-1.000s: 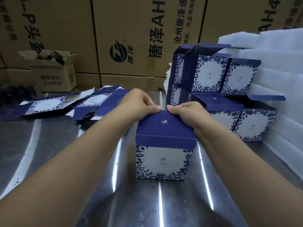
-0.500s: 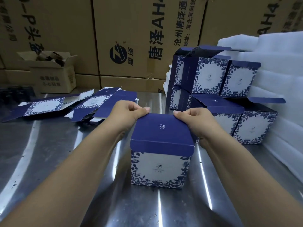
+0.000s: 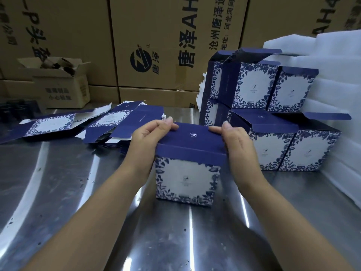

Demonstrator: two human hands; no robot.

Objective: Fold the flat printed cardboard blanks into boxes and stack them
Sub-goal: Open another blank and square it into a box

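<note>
A folded box (image 3: 187,178), navy on top with a white panel framed in blue leaves, stands upright on the steel table (image 3: 78,192) in front of me. My left hand (image 3: 150,137) grips its upper left side, thumb on the far edge of the lid. My right hand (image 3: 237,141) grips the upper right side the same way. Several flat printed blanks (image 3: 109,124) lie spread at the back left. Several folded boxes (image 3: 273,114) are stacked in two tiers at the back right, some with lids open.
Large brown cartons (image 3: 156,45) form a wall behind the table. A small open carton (image 3: 58,87) stands at the back left. White foam sheets (image 3: 336,85) are piled on the right behind and beside the stacked boxes.
The box has tipped its lid toward me and shifted slightly. Both hands slid from the lid's far middle out to its far corners and down the sides.
</note>
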